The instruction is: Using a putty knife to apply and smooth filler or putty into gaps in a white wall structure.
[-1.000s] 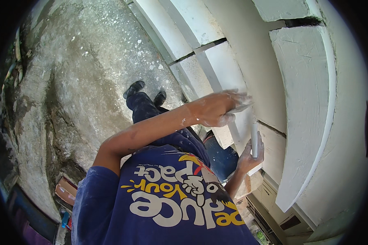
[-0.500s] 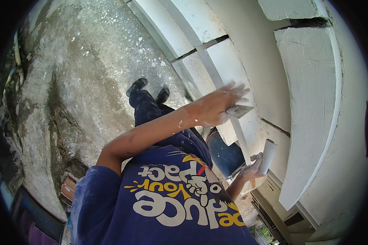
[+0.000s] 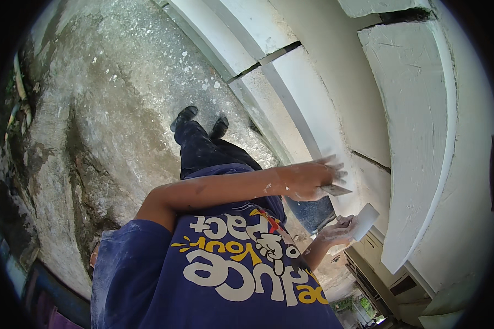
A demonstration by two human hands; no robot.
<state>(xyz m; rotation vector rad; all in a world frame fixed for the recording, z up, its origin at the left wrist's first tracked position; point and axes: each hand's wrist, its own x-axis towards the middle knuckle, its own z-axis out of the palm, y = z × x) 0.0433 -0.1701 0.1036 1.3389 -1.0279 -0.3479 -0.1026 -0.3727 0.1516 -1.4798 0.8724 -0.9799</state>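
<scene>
My left hand reaches across my body toward the wall at the right. A small grey flat blade, like a putty knife, juts out from under it, its handle hidden. The fingers are smeared by motion. My right hand, dusted white, is lower and closer to my body. It is closed on a pale, wide rectangular scraper blade, tilted with its face partly toward me. White specks dot my left forearm.
White wall panels with dark gaps run along the right. Below my left hand stands a dark blue, white-spattered container. Rough concrete floor spattered with white lies to the left, with my dark shoes on it.
My left hand has moved right and down with the small blade, nearer the right hand. The wide scraper has turned, now showing a broader face.
</scene>
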